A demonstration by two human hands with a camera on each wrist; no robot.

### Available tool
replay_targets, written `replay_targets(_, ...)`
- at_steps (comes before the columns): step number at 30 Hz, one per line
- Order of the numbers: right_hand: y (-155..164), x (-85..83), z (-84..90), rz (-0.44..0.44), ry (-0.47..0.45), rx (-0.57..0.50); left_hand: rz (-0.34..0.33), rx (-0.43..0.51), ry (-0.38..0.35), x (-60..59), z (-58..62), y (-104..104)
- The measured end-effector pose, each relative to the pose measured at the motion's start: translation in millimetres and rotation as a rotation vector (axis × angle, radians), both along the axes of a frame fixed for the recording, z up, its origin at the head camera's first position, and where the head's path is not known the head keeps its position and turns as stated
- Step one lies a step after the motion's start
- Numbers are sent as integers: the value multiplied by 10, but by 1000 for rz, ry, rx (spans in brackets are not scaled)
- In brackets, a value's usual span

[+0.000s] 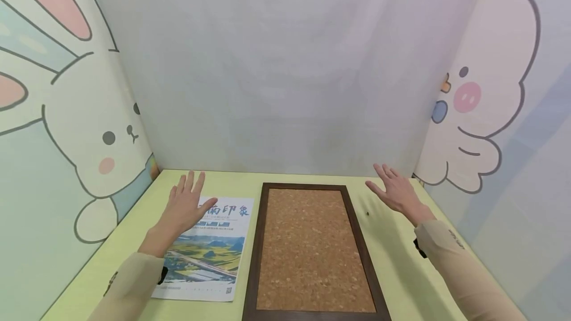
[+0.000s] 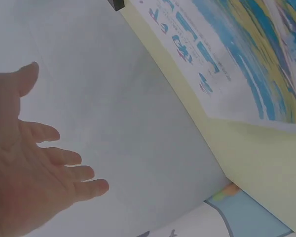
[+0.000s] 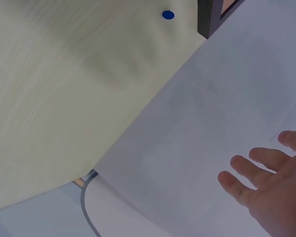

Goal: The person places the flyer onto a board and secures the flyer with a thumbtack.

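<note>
A cork board [image 1: 312,251] in a dark wooden frame lies flat in the middle of the pale green table [image 1: 392,271]. To its left lies a printed flyer [image 1: 209,256] [image 2: 237,54] with a landscape photo and blue characters. My left hand [image 1: 185,207] [image 2: 34,168] hovers over the flyer's top left corner, fingers spread and straight, holding nothing. My right hand [image 1: 394,192] [image 3: 271,187] hovers right of the board, fingers spread, also empty. A small blue pushpin [image 3: 168,15] [image 1: 368,213] lies on the table between the board and my right hand.
A plain white backdrop [image 1: 285,73] closes the back of the table. A cartoon rabbit panel [image 1: 76,128] stands on the left and a cartoon chick panel [image 1: 486,108] on the right, boxing in the table on three sides.
</note>
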State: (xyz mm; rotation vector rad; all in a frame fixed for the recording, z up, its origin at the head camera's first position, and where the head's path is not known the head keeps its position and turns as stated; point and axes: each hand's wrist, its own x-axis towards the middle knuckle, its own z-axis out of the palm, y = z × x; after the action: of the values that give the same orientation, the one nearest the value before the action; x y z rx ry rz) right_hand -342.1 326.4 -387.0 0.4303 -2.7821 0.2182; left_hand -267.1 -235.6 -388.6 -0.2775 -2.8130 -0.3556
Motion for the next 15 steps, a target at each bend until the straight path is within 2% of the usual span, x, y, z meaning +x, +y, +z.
replay_targets(2, 3, -1, -23, 13, -4, -24, 25, -2, -10, 48, -11, -91)
replay_targets(5, 12, -6, -78, 39, 8, -70, 73, 12, -68, 148, -41, -225)
replay_targets(9, 39, -10, -185, 69, 11, -143, 154, 27, -233, 324, -101, -385)
replay_targets(15, 89, -15, -375, 99, -37, -252, 211, 6, -444, 575, -197, -535)
